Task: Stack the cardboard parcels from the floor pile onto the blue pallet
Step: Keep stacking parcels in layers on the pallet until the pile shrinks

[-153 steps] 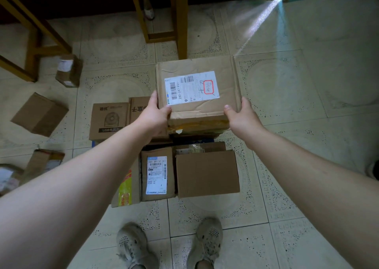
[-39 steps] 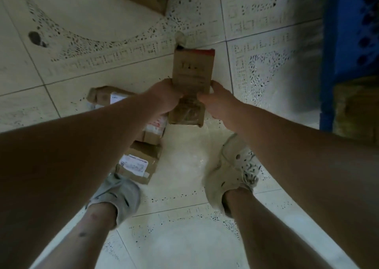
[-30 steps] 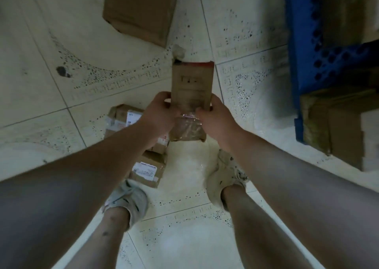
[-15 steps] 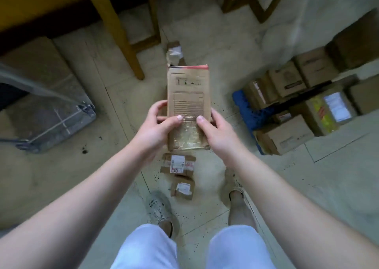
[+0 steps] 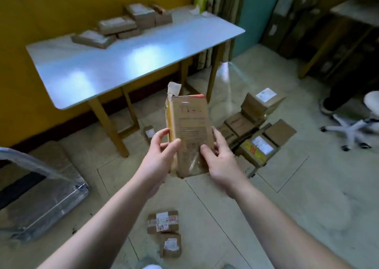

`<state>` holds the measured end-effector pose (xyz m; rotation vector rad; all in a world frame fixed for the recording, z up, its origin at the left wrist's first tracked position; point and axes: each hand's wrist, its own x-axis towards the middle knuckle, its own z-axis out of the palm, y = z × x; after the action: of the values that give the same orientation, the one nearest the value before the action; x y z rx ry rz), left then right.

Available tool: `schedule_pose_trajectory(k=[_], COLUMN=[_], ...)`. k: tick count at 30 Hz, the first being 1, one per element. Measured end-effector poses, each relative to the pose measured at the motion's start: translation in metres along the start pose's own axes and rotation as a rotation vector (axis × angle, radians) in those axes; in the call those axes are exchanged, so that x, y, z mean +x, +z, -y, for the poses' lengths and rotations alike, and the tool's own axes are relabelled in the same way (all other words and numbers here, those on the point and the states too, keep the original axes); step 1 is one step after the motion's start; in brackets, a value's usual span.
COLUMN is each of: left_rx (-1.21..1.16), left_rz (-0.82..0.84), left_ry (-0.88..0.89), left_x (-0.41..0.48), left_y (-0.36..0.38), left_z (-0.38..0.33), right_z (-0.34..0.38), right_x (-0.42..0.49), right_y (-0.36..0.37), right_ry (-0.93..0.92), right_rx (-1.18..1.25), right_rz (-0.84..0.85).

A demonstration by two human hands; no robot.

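Observation:
I hold a narrow cardboard parcel (image 5: 189, 123) upright in front of me, with printed text on its face and a red strip at its top. My left hand (image 5: 159, 158) grips its left edge and my right hand (image 5: 218, 160) grips its right edge. Behind the parcel to the right, a stack of parcels (image 5: 256, 125) covers the pallet, whose blue surface I cannot see from here. Two small taped parcels (image 5: 165, 233) lie on the tiled floor below my arms.
A white table (image 5: 123, 57) with wooden legs stands ahead against a yellow wall, with several parcels (image 5: 121, 25) on it. A metal-framed thing wrapped in plastic (image 5: 39, 197) lies at left. A white swivel chair base (image 5: 352, 127) and a person's leg are at right.
My head has lifted from the floor, so the table and room came into view. Both hands keep their hold on the narrow parcel, which has risen and now stands upright.

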<state>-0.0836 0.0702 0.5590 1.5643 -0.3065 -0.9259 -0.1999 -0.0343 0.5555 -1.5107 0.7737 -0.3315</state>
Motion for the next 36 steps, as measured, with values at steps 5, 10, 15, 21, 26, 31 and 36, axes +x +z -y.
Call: schedule_pose_trajectory(k=[5,10,15,21,26,31,36], left_rx=[0.08,0.102,0.08,0.042,0.068,0.096,0.066], left_rz=[-0.009,0.051,0.285,0.413,0.401,0.415,0.437], left_ry=[0.093,0.18,0.152,0.107,0.139,0.164,0.104], left_x=[-0.029,-0.044,-0.05,-0.021,0.023,0.087,0.149], left_y=[0.097,0.185,0.247,0.289,0.319,0.345,0.368], left_z=[-0.026,-0.043,-0.063,-0.082,-0.085,-0.098,-0.12], right_z=[0.021,0.03,0.039,0.042,0.037,0.039,0.055], right_x=[-0.039,-0.066,-0.084,-0.073,-0.042,0.02,0.073], right_y=[-0.089,-0.18,-0.249,-0.289,-0.32,-0.347,-0.377], right_ry=[-0.135,-0.107,-0.185,-0.195,-0.143,-0.126,-0.117], right_rx=[-0.061,0.076,0.447,0.368,0.27,0.245,0.248], right_rz=[-0.059,-0.094,-0.123,-0.208,-0.189,-0.24,-0.282])
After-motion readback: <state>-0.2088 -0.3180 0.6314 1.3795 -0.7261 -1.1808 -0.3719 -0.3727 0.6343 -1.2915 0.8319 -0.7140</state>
